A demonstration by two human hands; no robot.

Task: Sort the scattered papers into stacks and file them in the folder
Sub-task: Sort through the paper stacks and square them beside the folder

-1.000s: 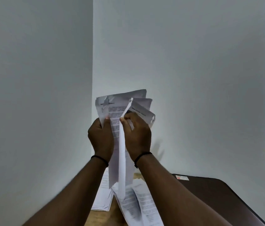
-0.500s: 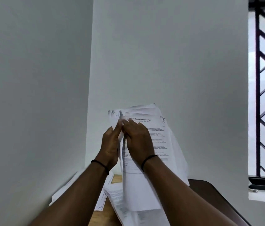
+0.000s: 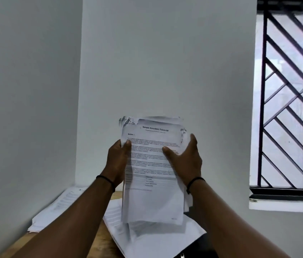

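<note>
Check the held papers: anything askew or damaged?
Yes. The held stack is uneven: its top edges are staggered and the top corners look crumpled. Left hand and right hand grip its sides.

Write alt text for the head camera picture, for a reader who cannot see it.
Two hands, left and right, hold a sheaf of printed papers upright before a white wall. More papers lie on the wooden table below, and a barred window is at right.

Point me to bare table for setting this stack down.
Bare wood shows only in the strip between the wall-side papers and the central papers, with the left forearm across it. Dark surface at right is barely visible. Both hands grip the stack.
</note>
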